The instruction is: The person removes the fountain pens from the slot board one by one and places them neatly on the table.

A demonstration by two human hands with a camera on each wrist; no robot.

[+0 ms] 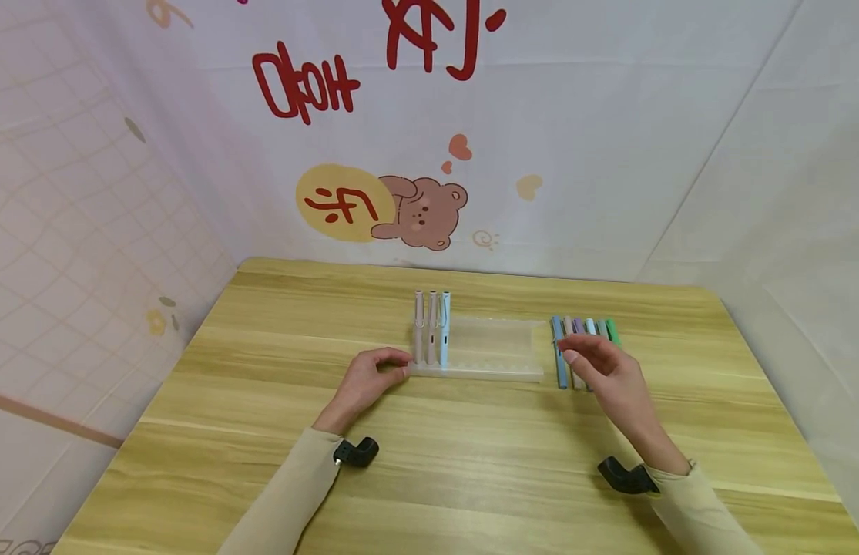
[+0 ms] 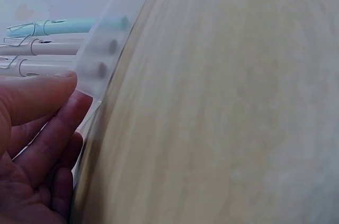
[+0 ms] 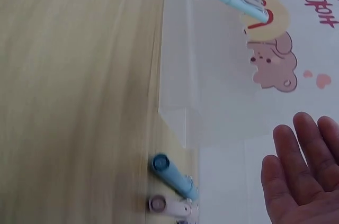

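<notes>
A clear plastic pen stand (image 1: 494, 373) sits on the table. Three capped pens stand side by side at its left end: two pale pinkish-grey pens (image 1: 419, 331) and a light blue pen (image 1: 445, 327). My left hand (image 1: 365, 384) holds the stand's left corner, with thumb (image 2: 45, 94) and fingertips at its edge. Over the row of loose pens to the right is my right hand (image 1: 612, 381), its fingers (image 3: 288, 160) extended and nothing held. A blue pen (image 1: 560, 366) is nearest to it; the hand partly covers the others.
Right of the stand, the loose row includes a purple pen (image 1: 578, 327) and a green pen (image 1: 612, 331), among several. The wooden table (image 1: 457, 478) meets a white printed backdrop (image 1: 575, 116) behind the stand.
</notes>
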